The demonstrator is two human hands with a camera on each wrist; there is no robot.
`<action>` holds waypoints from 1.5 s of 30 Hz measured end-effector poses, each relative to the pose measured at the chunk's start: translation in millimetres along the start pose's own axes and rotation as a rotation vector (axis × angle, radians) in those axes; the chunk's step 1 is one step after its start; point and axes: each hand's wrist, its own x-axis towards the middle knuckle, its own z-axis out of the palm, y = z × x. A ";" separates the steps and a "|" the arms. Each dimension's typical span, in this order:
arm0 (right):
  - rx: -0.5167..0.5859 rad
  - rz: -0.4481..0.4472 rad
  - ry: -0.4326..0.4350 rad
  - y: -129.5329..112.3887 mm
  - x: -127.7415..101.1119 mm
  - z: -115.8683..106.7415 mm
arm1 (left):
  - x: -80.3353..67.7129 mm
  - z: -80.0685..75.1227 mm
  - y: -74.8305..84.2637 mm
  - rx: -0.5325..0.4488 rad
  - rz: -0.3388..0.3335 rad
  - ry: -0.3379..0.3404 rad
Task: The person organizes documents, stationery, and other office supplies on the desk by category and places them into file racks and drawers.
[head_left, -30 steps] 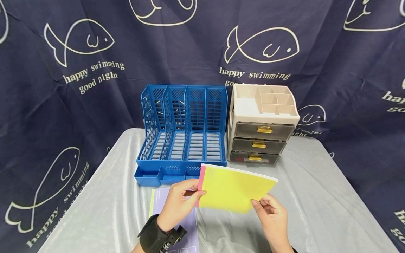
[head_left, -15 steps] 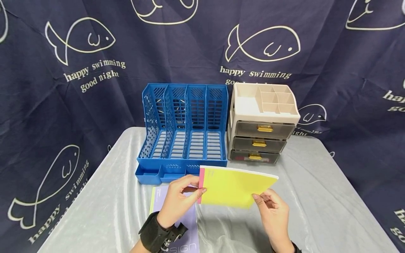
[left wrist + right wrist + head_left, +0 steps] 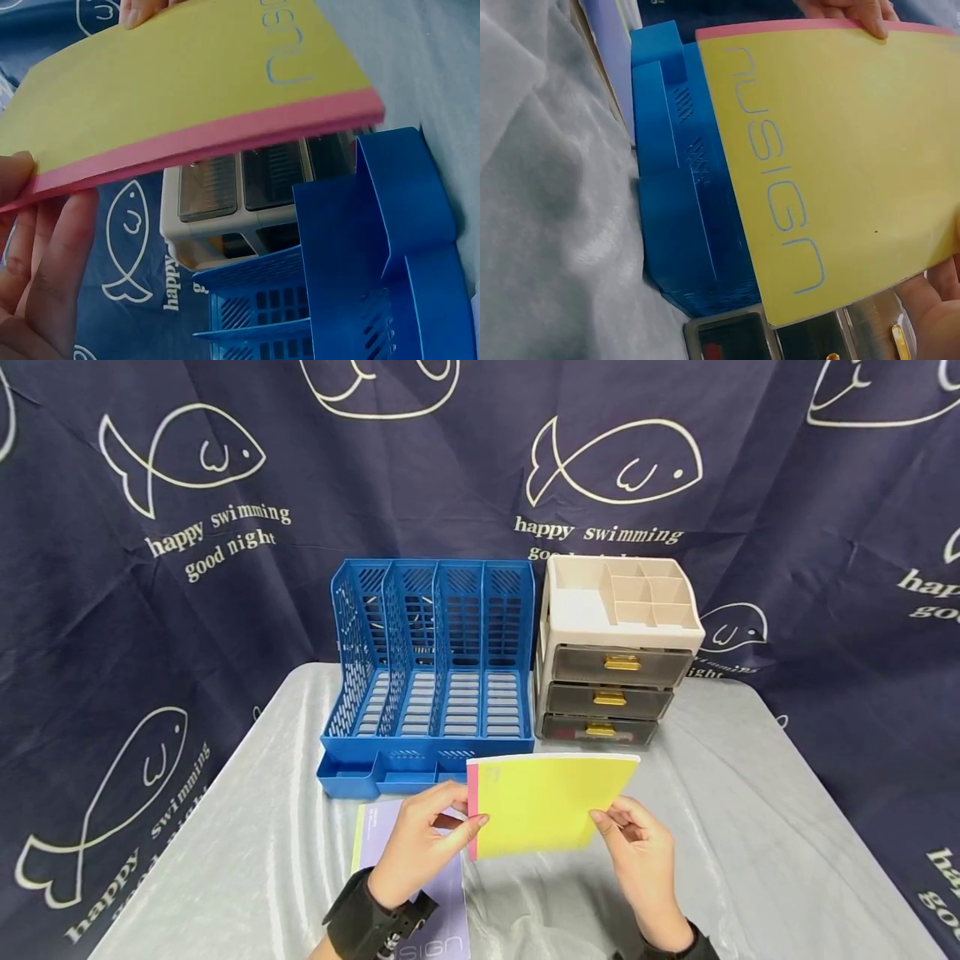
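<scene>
A yellow notebook (image 3: 547, 806) with a pink spine is held up over the table between both hands. My left hand (image 3: 431, 839) pinches it at the pink spine, thumb on the near cover and fingers behind. At the opposite edge, my right hand (image 3: 637, 860) pinches the notebook between thumb and fingers. Blue lettering runs along its cover (image 3: 780, 180) in the right wrist view. A purple notebook (image 3: 442, 902) lies on the table under my left wrist, with a yellow-green edge at its left side.
Behind the hands stands a blue file rack (image 3: 427, 743) with upright dividers and small front compartments. To its right is a beige drawer unit (image 3: 622, 635) with grey drawers and gold handles. A dark blue fish-print curtain (image 3: 420, 485) hangs behind the grey cloth-covered table (image 3: 750, 827).
The yellow notebook has turned slightly, so its top edge lies more level and its right end has come left. Both hands keep their grip; the right hand has shifted a little left.
</scene>
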 end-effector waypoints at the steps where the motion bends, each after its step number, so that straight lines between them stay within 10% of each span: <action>1: 0.000 0.012 -0.009 -0.7 1.0 0.4 | -0.1 -0.2 -0.2 0.012 -0.003 0.008; 11: 0.229 0.081 -0.168 4.3 11.9 4.1 | 0.6 -13.7 2.0 0.083 0.078 0.156; 27: 0.172 0.114 -0.252 19.4 9.8 -0.8 | 48.2 -64.7 15.0 0.150 0.038 0.402; 38: 0.123 0.171 -0.234 17.9 8.2 -3.0 | 92.4 -55.2 27.1 0.182 0.003 0.470; 45: 0.095 0.189 -0.211 18.1 9.1 -4.5 | 118.8 -34.7 -7.4 0.118 -0.065 0.476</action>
